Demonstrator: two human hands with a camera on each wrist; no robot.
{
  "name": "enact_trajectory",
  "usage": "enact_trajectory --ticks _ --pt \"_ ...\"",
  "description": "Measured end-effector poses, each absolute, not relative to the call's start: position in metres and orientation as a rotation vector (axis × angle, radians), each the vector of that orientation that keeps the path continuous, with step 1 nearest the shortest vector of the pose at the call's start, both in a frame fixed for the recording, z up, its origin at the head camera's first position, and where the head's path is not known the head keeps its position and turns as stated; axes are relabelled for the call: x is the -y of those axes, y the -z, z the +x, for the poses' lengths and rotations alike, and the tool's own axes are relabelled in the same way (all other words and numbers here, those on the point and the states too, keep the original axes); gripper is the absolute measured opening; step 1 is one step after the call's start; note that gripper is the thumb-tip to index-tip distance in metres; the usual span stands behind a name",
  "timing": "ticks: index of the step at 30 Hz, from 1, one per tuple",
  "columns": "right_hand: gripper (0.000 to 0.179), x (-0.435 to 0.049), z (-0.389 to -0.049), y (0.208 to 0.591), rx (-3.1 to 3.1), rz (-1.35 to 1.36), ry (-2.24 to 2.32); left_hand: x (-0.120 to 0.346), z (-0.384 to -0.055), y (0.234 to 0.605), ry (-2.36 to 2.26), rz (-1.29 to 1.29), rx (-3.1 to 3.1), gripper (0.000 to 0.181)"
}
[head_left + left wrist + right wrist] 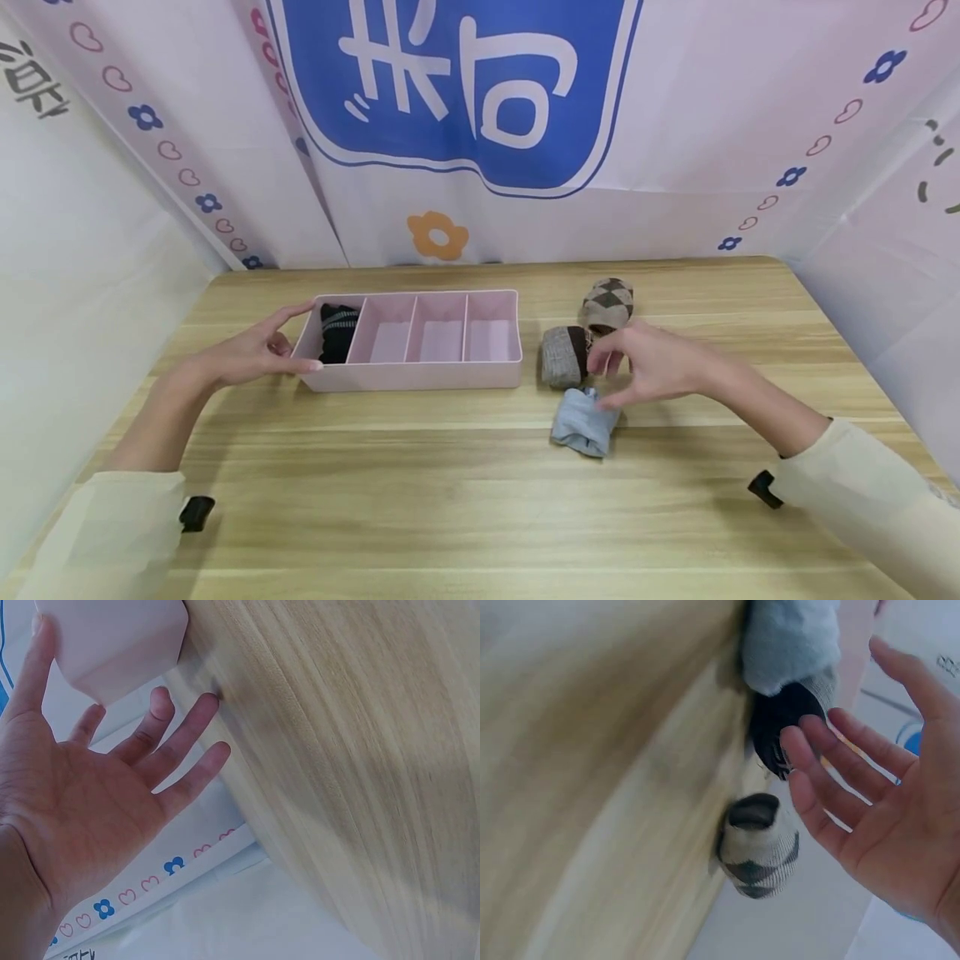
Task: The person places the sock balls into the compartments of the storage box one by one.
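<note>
My left hand (258, 354) holds the left end of a pink divided storage box (420, 377), thumb at the front wall and index finger at the back corner; the other fingers spread free in the left wrist view. A rolled black sock (340, 333) fills the box's leftmost compartment. Over on the right, my right hand (652, 362) hovers with bent, parted fingers beside three rolled socks. Its fingertips are close to a grey sock with a dark end (561, 357) and a light blue sock (585, 423). Behind them lies a brown argyle sock (759, 851).
The wooden table (450, 508) has rounded back corners and ends at a printed cloth backdrop (675, 167). White cloth walls stand at both sides. Three compartments to the right of the black sock show bare pink floors.
</note>
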State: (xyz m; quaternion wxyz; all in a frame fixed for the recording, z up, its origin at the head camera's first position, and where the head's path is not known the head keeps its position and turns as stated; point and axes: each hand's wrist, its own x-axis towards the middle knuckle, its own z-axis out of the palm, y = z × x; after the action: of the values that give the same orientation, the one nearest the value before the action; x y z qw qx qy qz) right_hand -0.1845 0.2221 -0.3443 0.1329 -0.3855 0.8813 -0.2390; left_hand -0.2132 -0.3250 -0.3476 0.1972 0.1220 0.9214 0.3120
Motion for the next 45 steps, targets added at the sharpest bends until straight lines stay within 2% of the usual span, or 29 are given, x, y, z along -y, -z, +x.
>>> enact_trajectory --ticks 7,13,18,22,26,32,35,41,45 --pt "0.071 -0.218 -0.17 0.359 -2.639 -1.148 0.501 0.325 -0.213 0.347 -0.873 0.338 -2.579 0.103" --pt "0.078 -0.211 -0.163 0.366 -2.733 -1.116 0.387 0.326 -0.213 0.348 -0.879 0.33 -2.576 0.103" --pt "0.073 -0.207 -0.162 0.365 -2.749 -1.092 0.315 0.326 -0.212 0.348 -0.877 0.327 -2.578 0.103" --pt "0.06 -0.206 -0.162 0.364 -2.733 -1.101 0.314 0.326 -0.211 0.347 -0.893 0.33 -2.576 0.102" --pt "0.048 -0.208 -0.163 0.365 -2.693 -1.128 0.388 0.325 -0.211 0.346 -0.907 0.336 -2.567 0.102" --pt "0.039 -0.211 -0.164 0.368 -2.621 -1.205 0.526 0.325 -0.211 0.346 -0.916 0.332 -2.556 0.103" --pt "0.041 -0.211 -0.163 0.371 -2.615 -1.197 0.545 0.325 -0.211 0.345 -0.912 0.327 -2.556 0.103" --pt "0.056 -0.21 -0.159 0.374 -2.645 -1.151 0.487 0.325 -0.211 0.346 -0.905 0.333 -2.565 0.103" --pt "0.052 -0.209 -0.159 0.372 -2.617 -1.124 0.511 0.325 -0.211 0.346 -0.908 0.333 -2.561 0.102"
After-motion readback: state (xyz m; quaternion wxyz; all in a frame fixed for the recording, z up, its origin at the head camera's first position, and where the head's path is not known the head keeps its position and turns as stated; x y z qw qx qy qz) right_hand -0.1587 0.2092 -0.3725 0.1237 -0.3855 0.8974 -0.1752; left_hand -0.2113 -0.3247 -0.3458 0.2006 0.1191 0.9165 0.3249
